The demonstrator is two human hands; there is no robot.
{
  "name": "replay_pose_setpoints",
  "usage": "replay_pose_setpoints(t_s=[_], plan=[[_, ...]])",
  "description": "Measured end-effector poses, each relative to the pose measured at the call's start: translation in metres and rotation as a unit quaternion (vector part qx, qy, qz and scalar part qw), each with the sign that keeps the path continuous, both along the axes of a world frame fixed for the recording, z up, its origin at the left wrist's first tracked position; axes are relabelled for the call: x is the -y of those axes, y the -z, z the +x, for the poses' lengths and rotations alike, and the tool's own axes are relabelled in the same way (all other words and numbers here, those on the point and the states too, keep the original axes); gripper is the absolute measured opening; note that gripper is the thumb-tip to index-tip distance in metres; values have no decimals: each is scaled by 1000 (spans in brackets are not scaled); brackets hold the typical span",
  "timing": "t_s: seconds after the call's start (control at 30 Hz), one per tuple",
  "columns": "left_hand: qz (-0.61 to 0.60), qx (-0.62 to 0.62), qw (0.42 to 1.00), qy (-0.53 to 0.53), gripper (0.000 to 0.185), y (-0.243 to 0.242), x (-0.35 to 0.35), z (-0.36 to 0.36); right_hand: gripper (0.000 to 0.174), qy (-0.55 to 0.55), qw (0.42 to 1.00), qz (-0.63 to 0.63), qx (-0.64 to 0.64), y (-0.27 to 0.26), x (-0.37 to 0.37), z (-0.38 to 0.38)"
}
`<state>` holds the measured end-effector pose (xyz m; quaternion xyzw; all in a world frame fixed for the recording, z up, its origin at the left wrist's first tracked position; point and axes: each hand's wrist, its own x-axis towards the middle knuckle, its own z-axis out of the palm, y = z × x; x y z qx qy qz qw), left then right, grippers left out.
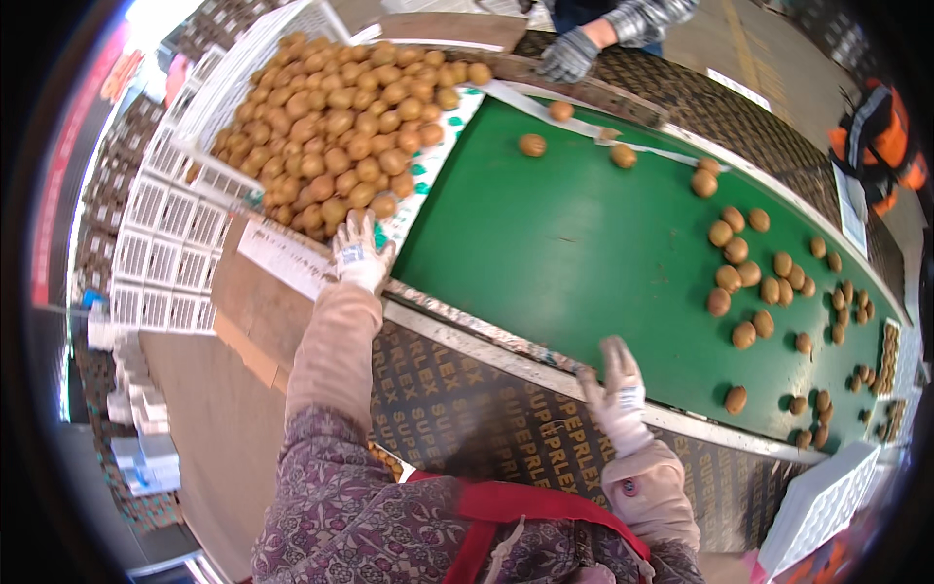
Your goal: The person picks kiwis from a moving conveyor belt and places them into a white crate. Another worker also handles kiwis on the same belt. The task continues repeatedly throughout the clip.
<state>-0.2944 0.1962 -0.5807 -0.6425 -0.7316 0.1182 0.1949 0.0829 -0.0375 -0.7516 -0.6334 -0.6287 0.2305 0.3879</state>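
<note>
A large heap of brown kiwifruit (336, 124) spills from a white plastic crate (248, 66) onto a printed sheet at the head of a green conveyor belt (554, 241). My left hand (360, 255), in a white glove, touches the heap's near edge, fingers spread, with no fruit gripped. Over the belt's near rim is my right hand (619, 398), gloved too, fingers apart and holding nothing. Loose kiwifruit (736, 399) lie scattered along the right half of the belt, and a few sit near its far edge.
Across the belt, another person's grey-gloved hand (568, 55) rests by the far board. White crates (164, 255) are stacked at the left. White molded trays (817, 504) stand at the lower right. Printed plywood (474, 401) lies between me and the belt. An orange-and-black garment (879, 142) is at the far right.
</note>
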Motion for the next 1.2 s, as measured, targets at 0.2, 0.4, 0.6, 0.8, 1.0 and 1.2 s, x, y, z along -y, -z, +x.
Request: replay_pose_setpoints(t_s=[0.2, 0.4, 0.6, 0.8, 1.0, 1.2], plan=[[-60, 86, 971, -217, 109, -11, -37, -72, 56, -178, 906, -361, 133, -46, -81, -78], [-36, 224, 952, -206, 109, -3, -71, -51, 45, -148, 944, -277, 99, -10, -87, -83], [-87, 248, 963, -57, 66, 34, -66, -35, 28, -103, 960, -243, 89, -14, -89, -90], [-28, 194, 978, 73, 46, 9, -76, -21, 31, -95, 958, -256, 89, -20, -92, -88], [40, 121, 992, 17, 74, -1, -131, -68, 30, -91, 962, -240, 94, -6, -89, -91], [-71, 267, 960, 37, 66, 50, -149, -56, 30, -75, 965, -238, 83, -5, -91, -94]])
